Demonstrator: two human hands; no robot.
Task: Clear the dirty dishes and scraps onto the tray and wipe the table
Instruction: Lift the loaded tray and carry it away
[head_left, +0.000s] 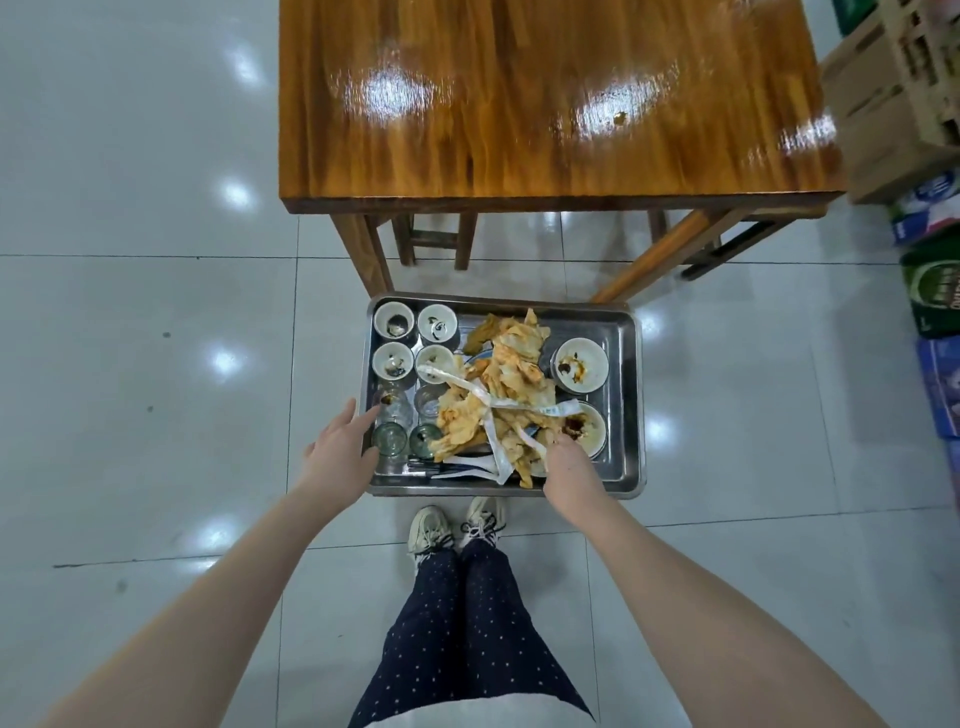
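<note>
On the floor (130, 364) in front of the desk (519, 130), the tray (622, 332) holds dirty bowls (581, 364), glasses (389, 447) and scraps (514, 374), with the left hand (337, 447) flat-fingered at its left rim and the right hand (569, 467) curling its fingers down into the scraps, can't tell if it's gripping any.

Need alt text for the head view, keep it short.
A rectangular stainless-steel tray loaded with dirty white bowls, small glass cups and crumpled orange-yellow scraps lies in front of a glossy wooden table. The person's left hand is at the tray's left rim with straight fingers; the right hand reaches down into the scrap pile.
</note>
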